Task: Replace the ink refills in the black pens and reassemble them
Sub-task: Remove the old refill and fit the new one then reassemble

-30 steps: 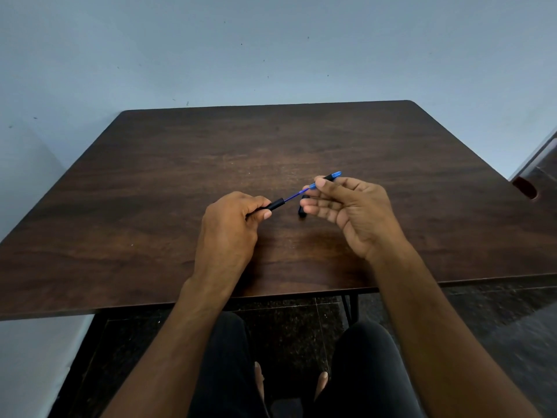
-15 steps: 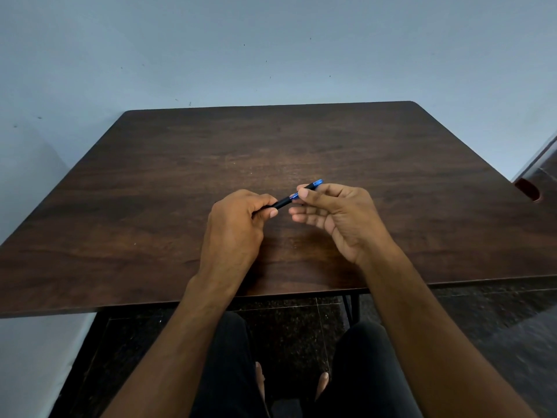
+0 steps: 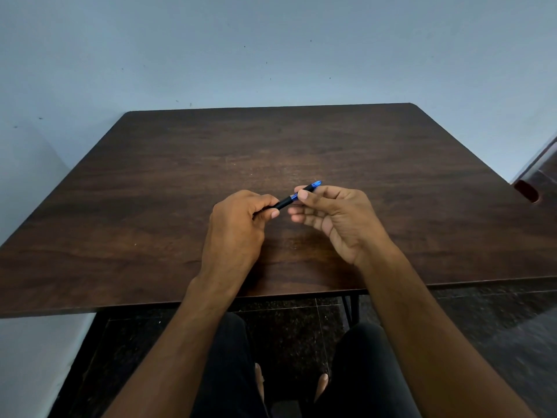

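Observation:
A black pen [image 3: 286, 202] with blue trim is held between both hands, above the middle of the dark wooden table [image 3: 150, 191]. My left hand [image 3: 238, 227] is closed around the pen's lower black half, which is mostly hidden in the fist. My right hand [image 3: 331, 215] pinches the upper half between thumb and forefinger, its other fingers loosely spread. The blue end [image 3: 316, 184] sticks out past my right fingertips. The two halves sit close together, with only a short blue stretch showing between them.
A pale blue wall stands behind the table. A dark wooden piece with a reddish cut-out [image 3: 527, 191] is at the right edge. My legs in black trousers and bare feet show below the table's near edge, over a dark floor.
My right hand has moved left towards my left hand, pushing the upper half along the blue refill. The long exposed refill seen a second ago is now almost covered.

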Available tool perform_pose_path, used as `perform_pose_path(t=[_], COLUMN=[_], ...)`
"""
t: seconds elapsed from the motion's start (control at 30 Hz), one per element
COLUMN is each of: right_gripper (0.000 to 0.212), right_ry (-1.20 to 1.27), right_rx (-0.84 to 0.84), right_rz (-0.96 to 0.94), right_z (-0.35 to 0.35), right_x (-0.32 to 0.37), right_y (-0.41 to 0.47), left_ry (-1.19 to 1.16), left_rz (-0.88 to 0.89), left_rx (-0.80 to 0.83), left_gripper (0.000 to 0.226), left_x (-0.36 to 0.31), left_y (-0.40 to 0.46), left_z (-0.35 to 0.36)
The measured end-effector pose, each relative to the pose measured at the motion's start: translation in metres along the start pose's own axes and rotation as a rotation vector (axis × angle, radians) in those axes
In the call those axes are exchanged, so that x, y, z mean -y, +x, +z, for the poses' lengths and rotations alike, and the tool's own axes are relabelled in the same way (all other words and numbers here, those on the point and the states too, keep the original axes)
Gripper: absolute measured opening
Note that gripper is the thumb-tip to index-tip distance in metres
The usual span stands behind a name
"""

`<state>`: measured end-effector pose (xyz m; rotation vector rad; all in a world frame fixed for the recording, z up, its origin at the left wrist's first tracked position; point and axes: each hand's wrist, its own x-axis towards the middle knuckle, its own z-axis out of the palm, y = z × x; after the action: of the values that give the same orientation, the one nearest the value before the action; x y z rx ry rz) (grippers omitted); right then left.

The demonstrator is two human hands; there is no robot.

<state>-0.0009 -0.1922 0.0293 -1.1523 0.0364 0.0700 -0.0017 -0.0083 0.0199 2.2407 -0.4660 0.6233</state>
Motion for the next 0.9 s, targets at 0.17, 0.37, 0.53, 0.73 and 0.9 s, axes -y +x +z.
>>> perform_pose_path(t=[0.17, 0.37, 0.53, 0.73, 0.9], right_gripper=[0.015, 0.014, 0.029, 0.018, 0.008], right_ry=[-0.007, -0.097, -0.181, 0.081, 0.034], right_rx=[0.001, -0.056, -0.095, -0.010, -0.026], right_rz=[0.006, -0.014, -0.002, 0.002, -0.048], right_z=[0.0021, 0.0064, 0.0100, 0.0050, 0.0033], right_x=[-0.0004, 0.0004, 0.0010, -0.0008, -0.0027], right_y=[-0.0012, -0.0019, -0.0012, -0.0027, -0.0043], left_ry=[-0.005, 0.005, 0.010, 0.004, 0.006], left_rz=[-0.010, -0.019, -0.046, -0.049, -0.048], left_rx=[0.010, -0.006, 0.007, -0.014, -0.003], left_gripper=[0.013, 0.010, 0.014, 0.014, 0.013], left_x=[-0.0024, -0.0043, -0.0057, -0.0053, -0.0054], left_y=[-0.0004, -0.0005, -0.0009, 0.0009, -0.0007], left_z=[-0.0004, 0.0018, 0.0039, 0.0001, 0.0015])
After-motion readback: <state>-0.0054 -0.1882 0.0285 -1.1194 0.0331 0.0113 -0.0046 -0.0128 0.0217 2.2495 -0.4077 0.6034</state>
